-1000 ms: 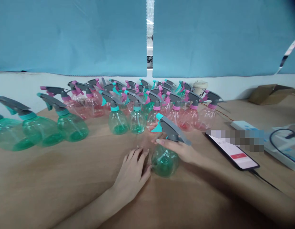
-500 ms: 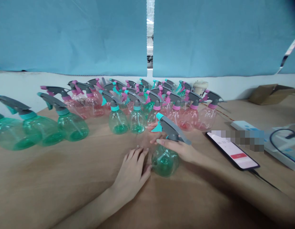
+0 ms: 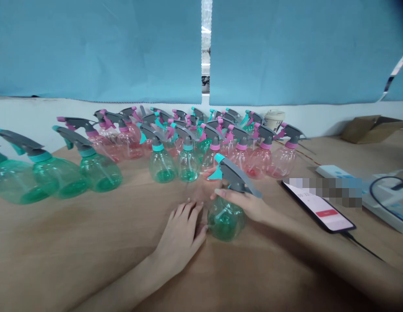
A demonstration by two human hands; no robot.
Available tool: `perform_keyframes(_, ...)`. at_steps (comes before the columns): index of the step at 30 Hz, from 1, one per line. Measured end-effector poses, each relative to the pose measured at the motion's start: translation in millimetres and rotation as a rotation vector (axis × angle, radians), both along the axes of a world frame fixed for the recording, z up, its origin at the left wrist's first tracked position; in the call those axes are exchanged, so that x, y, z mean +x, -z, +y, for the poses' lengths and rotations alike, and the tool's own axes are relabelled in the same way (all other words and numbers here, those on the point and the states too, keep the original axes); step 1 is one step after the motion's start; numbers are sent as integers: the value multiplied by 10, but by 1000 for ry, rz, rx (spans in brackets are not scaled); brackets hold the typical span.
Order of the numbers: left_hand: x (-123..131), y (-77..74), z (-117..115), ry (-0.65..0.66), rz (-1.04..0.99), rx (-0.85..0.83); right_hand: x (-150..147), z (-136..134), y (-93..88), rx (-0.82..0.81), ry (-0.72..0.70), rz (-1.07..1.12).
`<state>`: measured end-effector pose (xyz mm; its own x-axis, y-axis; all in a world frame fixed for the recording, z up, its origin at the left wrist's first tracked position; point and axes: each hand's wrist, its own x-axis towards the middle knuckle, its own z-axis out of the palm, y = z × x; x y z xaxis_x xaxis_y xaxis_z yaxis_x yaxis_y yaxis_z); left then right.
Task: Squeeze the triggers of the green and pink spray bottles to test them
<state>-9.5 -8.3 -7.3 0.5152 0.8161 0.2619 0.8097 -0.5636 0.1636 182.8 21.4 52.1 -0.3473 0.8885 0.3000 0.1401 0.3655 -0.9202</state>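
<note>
Smooth tabletop; right hand around bulbous bottle.

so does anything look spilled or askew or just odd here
No clear spill. The green bottles at far left seem to lean, perhaps only wide-lens stretch. A pixelated patch hides part of the phone.

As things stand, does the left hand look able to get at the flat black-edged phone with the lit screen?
Probably not directly: the right hand, around the round green-tinted plastic spray bottle, and its forearm lie between the left hand and the phone.
</note>
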Motion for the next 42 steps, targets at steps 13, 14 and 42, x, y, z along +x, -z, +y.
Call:
perform_keyframes(13, 1, -3, 1, -2, 2, -10, -3, -9, -12, -29, -8, 4)
perform_keyframes(14, 1, -4, 0, -2, 3, -11, -2, -10, -12, -27, -8, 4)
perform_keyframes(42, -15, -4, 12, -1, -1, -2, 8, -54, -123, -56, -1, -26)
